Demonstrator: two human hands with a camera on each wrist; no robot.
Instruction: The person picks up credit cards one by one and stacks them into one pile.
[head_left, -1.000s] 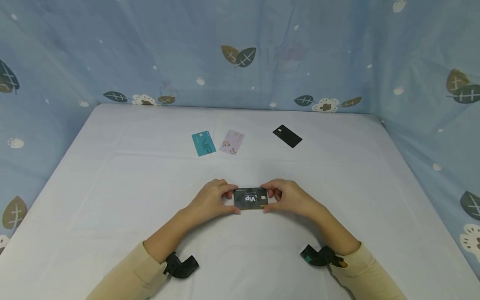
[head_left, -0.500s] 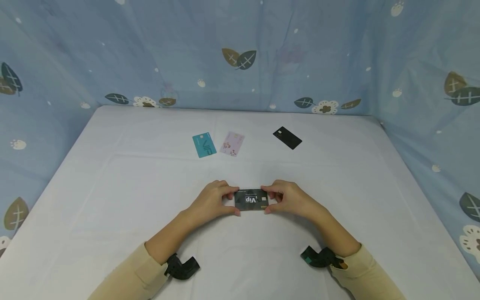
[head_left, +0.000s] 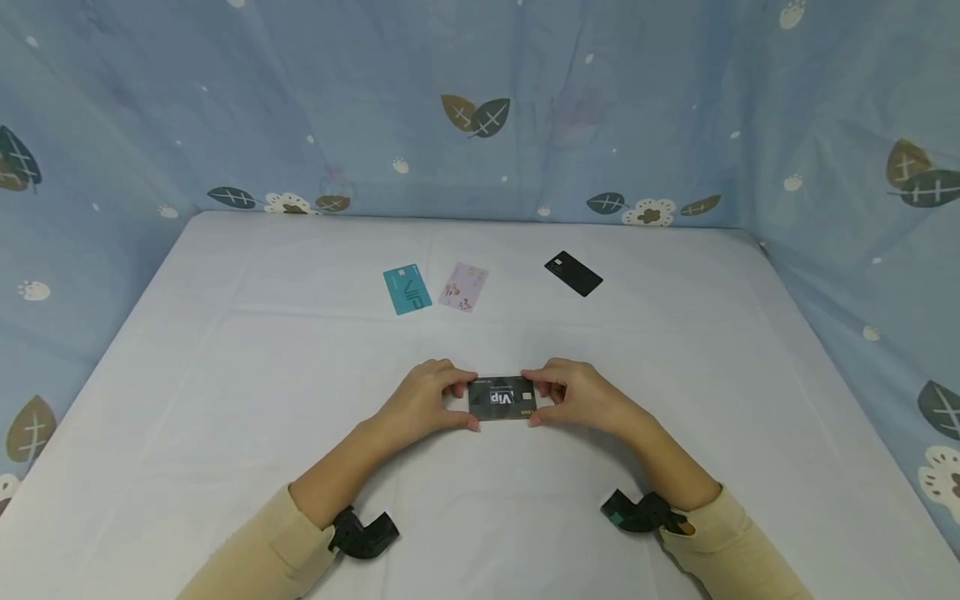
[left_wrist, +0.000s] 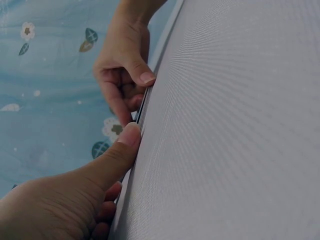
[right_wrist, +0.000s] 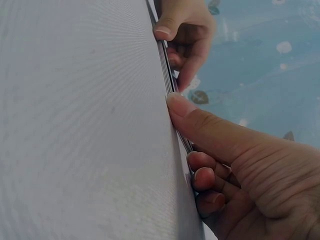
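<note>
A dark grey card printed "Vip" (head_left: 501, 402) lies flat near the middle of the white table, its lettering upside down in the head view. Several thin layered edges (right_wrist: 165, 62) show beneath it in the right wrist view, so it looks like the top of a stack of cards. My left hand (head_left: 422, 400) pinches the stack's left end, thumb on the near edge and forefinger on the far edge. At the other end my right hand (head_left: 581, 398) grips it the same way. Both hands' remaining fingers are curled and partly hidden.
Farther back lie a teal card (head_left: 407, 290), a pale pink card (head_left: 463, 287) beside it, and a black card (head_left: 573, 273) to the right. The white-covered table (head_left: 262, 375) meets a blue patterned curtain (head_left: 337, 100) at the back and sides.
</note>
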